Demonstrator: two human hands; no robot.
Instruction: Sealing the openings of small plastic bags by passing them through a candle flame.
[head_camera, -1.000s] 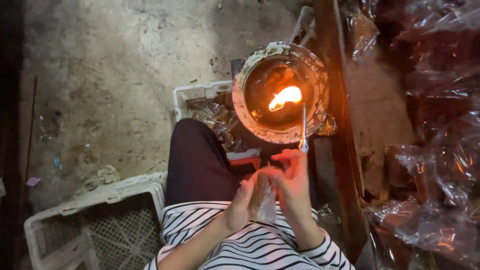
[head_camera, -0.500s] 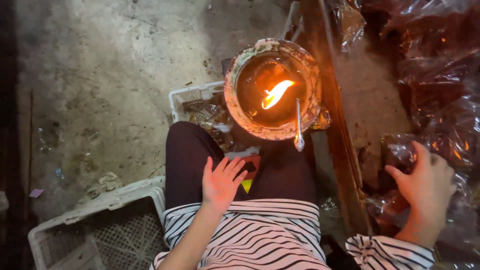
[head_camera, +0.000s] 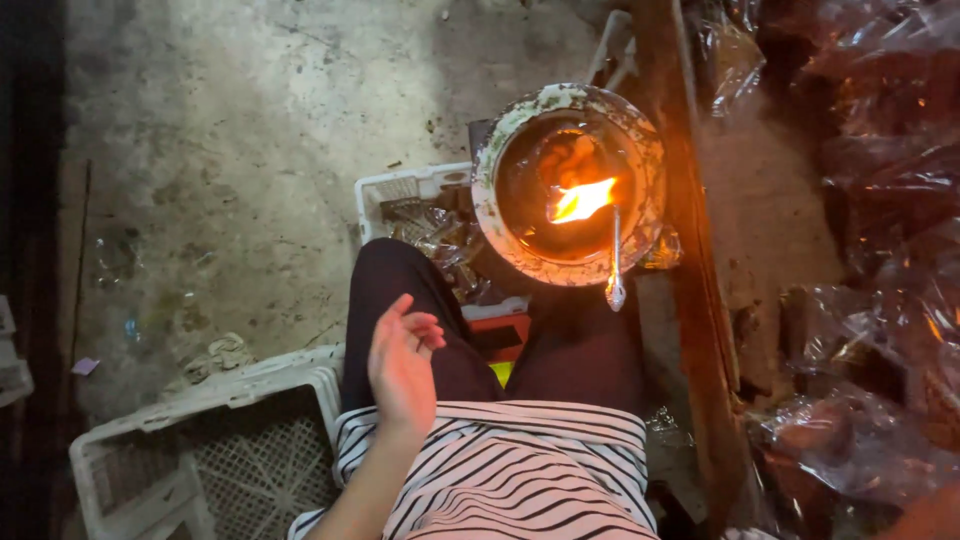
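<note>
The person's left hand (head_camera: 402, 365) hovers above the left thigh of the dark trousers (head_camera: 400, 300), palm turned inward and fingers (head_camera: 425, 325) loosely curled and apart, so its grip holds nothing. The right hand does not appear in the view.

The nearest things to that hand lie toward 1 and 2 o'clock. A round, crusted metal pot (head_camera: 568, 185) stands beyond the knees, well apart from the hand, with an orange flame (head_camera: 583, 200) burning inside it. A metal spoon (head_camera: 615, 260) leans on the pot's near rim at about 5 o'clock of the pot, its bowl hanging outside the rim.

Between the knees, just right of the hand at 3 o'clock, sits a red and yellow object (head_camera: 503, 345); what it is cannot be told. A white plastic crate (head_camera: 410, 200) with crumpled clear wrappers lies at 12 o'clock, touching the pot's left side. Another white latticed crate (head_camera: 215, 440) rests on the concrete floor (head_camera: 230, 130) at 8 o'clock, close beside the striped shirt (head_camera: 510, 465). Clear plastic bags (head_camera: 860, 300) pile up far to the right, past a dark wooden beam (head_camera: 690, 300).
</note>
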